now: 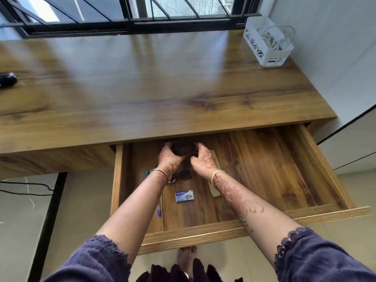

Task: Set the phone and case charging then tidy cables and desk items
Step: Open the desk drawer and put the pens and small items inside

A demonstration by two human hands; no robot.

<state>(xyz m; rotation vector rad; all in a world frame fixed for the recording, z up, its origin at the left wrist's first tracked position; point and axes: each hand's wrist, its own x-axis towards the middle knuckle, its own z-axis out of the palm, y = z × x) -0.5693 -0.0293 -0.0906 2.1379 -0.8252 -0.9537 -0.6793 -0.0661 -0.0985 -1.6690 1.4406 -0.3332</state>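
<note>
One head-worn wide-angle view, looking steeply down and forward from above a wooden desk (162, 82), open drawer (264, 159) close below at centre, both forearms reaching in from the bottom edge, window bars along the top, straight edges bowed by the lens

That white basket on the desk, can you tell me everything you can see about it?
The white basket looks like plastic, a long box shape with slotted, cut-out sides and an open top. It stands on the far right corner of the wooden desk, close to the wall and just below the window frame, turned at a slant to the desk's edge. Pale looped cables lie coiled inside, with one loop rising above the rim. Neither of the hands touches it.
</note>
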